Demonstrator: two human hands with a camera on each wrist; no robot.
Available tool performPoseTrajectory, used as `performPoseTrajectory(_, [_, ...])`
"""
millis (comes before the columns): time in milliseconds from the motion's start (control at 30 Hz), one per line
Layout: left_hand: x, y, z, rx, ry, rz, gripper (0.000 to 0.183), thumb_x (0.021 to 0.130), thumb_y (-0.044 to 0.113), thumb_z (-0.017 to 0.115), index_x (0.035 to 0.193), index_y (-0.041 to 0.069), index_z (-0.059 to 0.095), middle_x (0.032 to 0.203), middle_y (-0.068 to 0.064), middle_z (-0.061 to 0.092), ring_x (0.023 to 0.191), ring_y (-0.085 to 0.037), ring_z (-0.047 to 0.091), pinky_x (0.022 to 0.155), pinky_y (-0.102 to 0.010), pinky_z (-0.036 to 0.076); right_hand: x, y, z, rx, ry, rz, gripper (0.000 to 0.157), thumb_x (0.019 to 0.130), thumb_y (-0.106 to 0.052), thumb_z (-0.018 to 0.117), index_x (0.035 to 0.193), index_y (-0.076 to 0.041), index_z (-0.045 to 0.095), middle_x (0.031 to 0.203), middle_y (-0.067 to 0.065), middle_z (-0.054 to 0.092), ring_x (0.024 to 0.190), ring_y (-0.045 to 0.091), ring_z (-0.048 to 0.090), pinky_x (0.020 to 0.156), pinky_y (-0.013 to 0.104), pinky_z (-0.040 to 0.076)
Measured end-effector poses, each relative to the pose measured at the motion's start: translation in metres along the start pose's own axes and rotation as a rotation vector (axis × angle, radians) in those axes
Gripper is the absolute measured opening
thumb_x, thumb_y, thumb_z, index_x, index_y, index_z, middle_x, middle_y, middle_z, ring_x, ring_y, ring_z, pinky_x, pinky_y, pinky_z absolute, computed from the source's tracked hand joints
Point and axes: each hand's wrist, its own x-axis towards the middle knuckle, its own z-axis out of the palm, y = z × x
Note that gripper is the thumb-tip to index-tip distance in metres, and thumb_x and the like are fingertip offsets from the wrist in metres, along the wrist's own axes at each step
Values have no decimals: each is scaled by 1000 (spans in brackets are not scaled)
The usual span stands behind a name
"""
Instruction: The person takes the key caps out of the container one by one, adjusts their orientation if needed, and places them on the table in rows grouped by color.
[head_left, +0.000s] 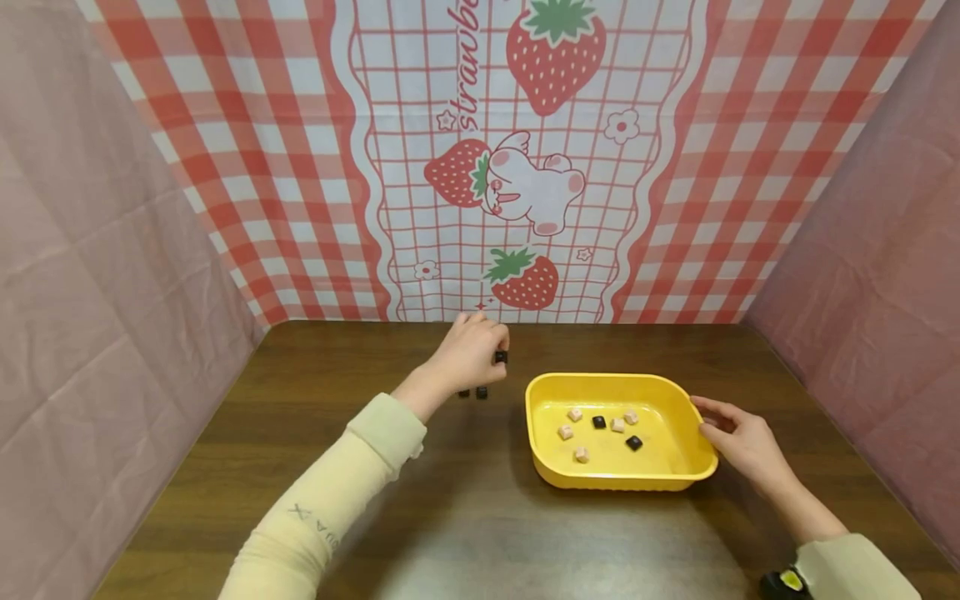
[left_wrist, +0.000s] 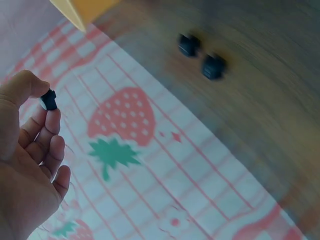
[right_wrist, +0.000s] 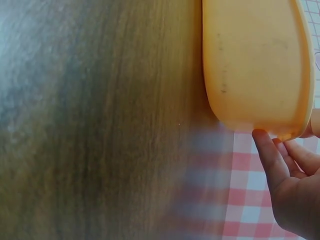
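My left hand (head_left: 468, 354) is raised above the back half of the table, left of the yellow tray (head_left: 622, 482). Between thumb and fingertips it pinches a small black keycap (left_wrist: 49, 100). Two more black keycaps (head_left: 482, 392) lie on the table under that hand, side by side; in the left wrist view the same black keycaps (left_wrist: 214, 66) look blurred. My right hand (head_left: 746, 450) holds the tray's right end at the rim, its fingertips (right_wrist: 259, 134) against the end wall. Inside the tray are two black keycaps (head_left: 633, 442) and several beige keycaps (head_left: 582, 455), spread apart.
The dark wooden table (head_left: 442, 533) runs back to a red-and-white checked cloth (head_left: 300, 208) with strawberry prints. Pink cloth panels (head_left: 97, 250) rise along both sides. A black device (head_left: 783, 583) shows at the right wrist.
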Motion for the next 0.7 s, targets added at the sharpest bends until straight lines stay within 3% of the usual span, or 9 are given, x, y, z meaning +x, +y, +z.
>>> performPoseTrajectory(333, [-19,-41,15,13,-29,-81,21,73,27,71,88,18,60,90,5,61,85,-16,45,81,-36,33,0,-2,2,-21,-10,21,46,92,-19,58,131,4,50,121,30,56,81,-17,48,66,14,48])
performPoseTrajectory(700, [-41,-63,44,4,-87,-97,21,72,23,72,87,15,61,89,1,62,86,-19,47,81,-39,34,0,-4,5,-14,-25,53,48,93,-23,57,133,3,49,125,30,54,81,-15,48,67,14,48])
